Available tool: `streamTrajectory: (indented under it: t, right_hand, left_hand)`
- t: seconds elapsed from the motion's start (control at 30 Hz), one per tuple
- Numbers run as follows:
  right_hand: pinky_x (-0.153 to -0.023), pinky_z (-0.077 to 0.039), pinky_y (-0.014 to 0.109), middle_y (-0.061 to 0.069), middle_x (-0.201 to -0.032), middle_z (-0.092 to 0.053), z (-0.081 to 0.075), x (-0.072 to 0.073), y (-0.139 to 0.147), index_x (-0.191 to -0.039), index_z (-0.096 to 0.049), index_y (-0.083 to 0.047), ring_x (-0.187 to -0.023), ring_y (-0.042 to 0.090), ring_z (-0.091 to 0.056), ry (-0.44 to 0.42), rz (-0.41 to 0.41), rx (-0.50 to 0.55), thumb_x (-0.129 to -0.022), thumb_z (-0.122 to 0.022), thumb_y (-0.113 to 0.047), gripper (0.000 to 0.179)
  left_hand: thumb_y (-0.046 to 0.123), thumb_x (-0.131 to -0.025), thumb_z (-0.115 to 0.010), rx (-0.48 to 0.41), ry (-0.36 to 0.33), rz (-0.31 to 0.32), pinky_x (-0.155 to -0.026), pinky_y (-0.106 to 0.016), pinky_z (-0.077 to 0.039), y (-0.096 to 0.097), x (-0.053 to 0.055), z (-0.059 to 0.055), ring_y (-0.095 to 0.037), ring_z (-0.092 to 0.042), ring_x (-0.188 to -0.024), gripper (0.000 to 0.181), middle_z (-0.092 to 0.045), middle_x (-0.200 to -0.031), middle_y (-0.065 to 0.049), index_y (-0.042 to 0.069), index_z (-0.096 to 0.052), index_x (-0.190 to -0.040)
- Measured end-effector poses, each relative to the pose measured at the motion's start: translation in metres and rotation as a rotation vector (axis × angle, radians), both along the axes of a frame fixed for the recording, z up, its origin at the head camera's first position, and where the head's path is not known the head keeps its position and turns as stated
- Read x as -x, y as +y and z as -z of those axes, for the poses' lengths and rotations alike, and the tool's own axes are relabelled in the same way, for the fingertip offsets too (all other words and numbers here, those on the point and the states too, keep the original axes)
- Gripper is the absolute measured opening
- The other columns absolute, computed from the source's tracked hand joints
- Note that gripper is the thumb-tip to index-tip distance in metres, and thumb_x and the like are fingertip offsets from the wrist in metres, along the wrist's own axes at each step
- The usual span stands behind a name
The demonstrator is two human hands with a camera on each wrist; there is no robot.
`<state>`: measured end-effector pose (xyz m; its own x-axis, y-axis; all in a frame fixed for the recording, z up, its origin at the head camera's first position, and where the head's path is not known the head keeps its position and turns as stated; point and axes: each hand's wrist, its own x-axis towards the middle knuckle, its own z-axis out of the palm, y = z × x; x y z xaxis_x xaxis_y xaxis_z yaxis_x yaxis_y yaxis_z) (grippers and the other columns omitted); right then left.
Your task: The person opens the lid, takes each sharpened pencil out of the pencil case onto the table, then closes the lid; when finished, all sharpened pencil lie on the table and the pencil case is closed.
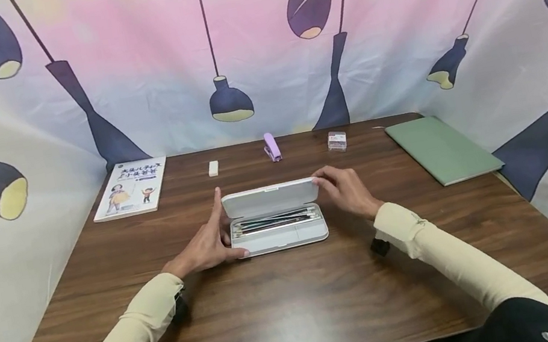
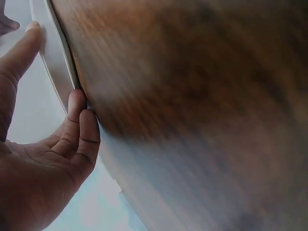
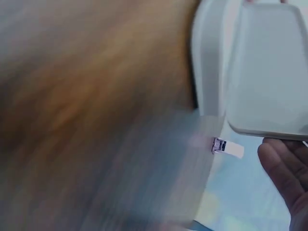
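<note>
A white pencil case (image 1: 312, 231) lies on the table with its lid (image 1: 270, 199) raised. Several pencils (image 1: 274, 221) fill the long back compartment. My left hand (image 1: 202, 248) holds the left end of the case, thumb at the front corner and index finger pointing upward. In the left wrist view, the thumb and fingertips (image 2: 77, 102) touch the case's side (image 2: 57, 62). At the lid's upper right corner, my right hand (image 1: 347, 190) pinches the edge. The right wrist view has the lid's inside (image 3: 269, 72) above the fingers; part of that hand is out of frame.
Behind the case stand a white eraser (image 1: 214, 169), a purple stapler (image 1: 272, 148) and a small clear box (image 1: 337, 141). A picture book (image 1: 131, 189) lies at the back left of the wooden table (image 1: 298, 307), a green folder (image 1: 443, 148) at the right. Printed fabric hangs behind.
</note>
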<state>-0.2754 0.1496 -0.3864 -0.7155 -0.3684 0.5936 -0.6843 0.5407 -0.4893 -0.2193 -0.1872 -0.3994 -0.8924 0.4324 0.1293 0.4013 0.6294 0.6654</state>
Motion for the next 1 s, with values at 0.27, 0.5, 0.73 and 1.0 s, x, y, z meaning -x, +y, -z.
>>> streamTrajectory:
  t: [0.27, 0.5, 0.73, 1.0]
  right_hand:
    - [-0.06, -0.05, 0.04, 0.016, -0.085, -0.066, -0.003, 0.029, -0.01, -0.103, -0.068, -0.007, -0.07, 0.034, -0.063, -0.405, 0.142, 0.212, -0.088, -0.06, -0.03, 0.029]
    - [-0.067, -0.05, 0.039, 0.01, -0.09, -0.064, 0.012, 0.043, -0.016, -0.11, -0.067, -0.009, -0.076, 0.028, -0.06, -0.713, 0.24, 0.427, -0.084, -0.063, -0.037, 0.039]
    - [-0.065, -0.049, 0.033, 0.007, -0.09, -0.058, 0.018, 0.038, -0.017, -0.113, -0.065, -0.007, -0.074, 0.019, -0.054, -0.759, 0.268, 0.536, -0.086, -0.062, -0.033, 0.038]
    - [-0.065, -0.041, 0.028, 0.013, -0.094, -0.063, 0.014, 0.01, -0.003, -0.102, -0.069, -0.003, -0.076, 0.016, -0.052, -0.713, 0.219, 0.408, -0.085, -0.064, -0.031, 0.033]
  left_hand:
    - [0.035, -0.062, -0.083, 0.021, 0.018, 0.031, -0.059, -0.028, -0.043, 0.001, 0.004, 0.001, -0.014, -0.053, -0.067, 0.125, -0.056, -0.11, -0.01, 0.021, 0.007, -0.146]
    - [0.032, -0.062, -0.084, 0.02, -0.062, 0.051, -0.057, -0.026, -0.043, 0.003, 0.006, 0.0, -0.013, -0.051, -0.066, 0.119, -0.053, -0.108, -0.011, 0.002, -0.004, -0.145]
    - [0.03, -0.061, -0.085, 0.019, -0.088, 0.051, -0.055, -0.027, -0.044, 0.004, 0.007, 0.002, -0.014, -0.051, -0.065, 0.12, -0.05, -0.11, -0.013, 0.0, -0.005, -0.145]
    - [0.033, -0.061, -0.084, 0.056, -0.092, 0.022, -0.057, -0.027, -0.044, 0.003, 0.007, 0.001, -0.014, -0.051, -0.067, 0.119, -0.046, -0.115, -0.014, 0.002, -0.005, -0.145]
